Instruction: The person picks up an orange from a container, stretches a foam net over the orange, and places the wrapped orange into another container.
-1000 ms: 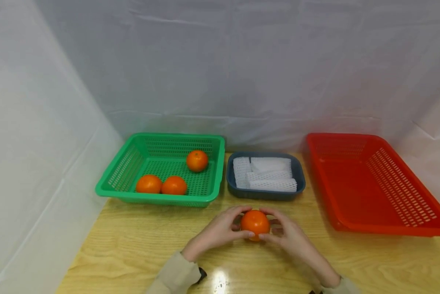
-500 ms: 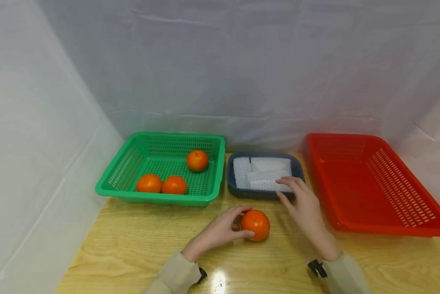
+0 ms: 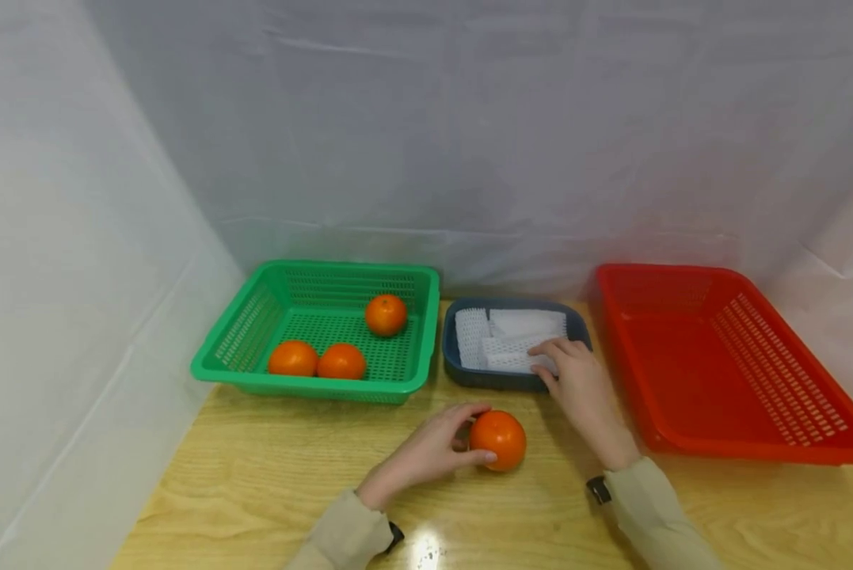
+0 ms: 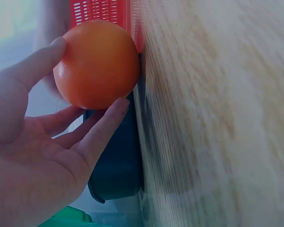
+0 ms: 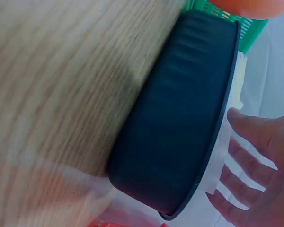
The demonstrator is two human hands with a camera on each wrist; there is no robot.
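On the table, my left hand (image 3: 436, 449) holds an orange (image 3: 498, 440) from its left side. In the left wrist view, the thumb lies on one side of this orange (image 4: 97, 64) and the fingers on the other. My right hand (image 3: 581, 389) reaches over the front right rim of a dark blue tray (image 3: 497, 381). Its thumb and fingers are spread apart at the end of a white foam net sleeve (image 3: 512, 362). The right wrist view shows the fingers (image 5: 248, 163) beside the white foam above the tray's rim; a firm grip is not visible.
To the left is a green basket (image 3: 312, 386) with three oranges (image 3: 386, 315). A red basket (image 3: 761, 453) stands on the right. More white foam net sleeves (image 3: 472, 336) lie in the tray. White sheeting (image 3: 426, 142) encloses the back and sides.
My right hand has left the orange and moved up and right to the sleeves in the tray. The left hand has stayed at the orange.
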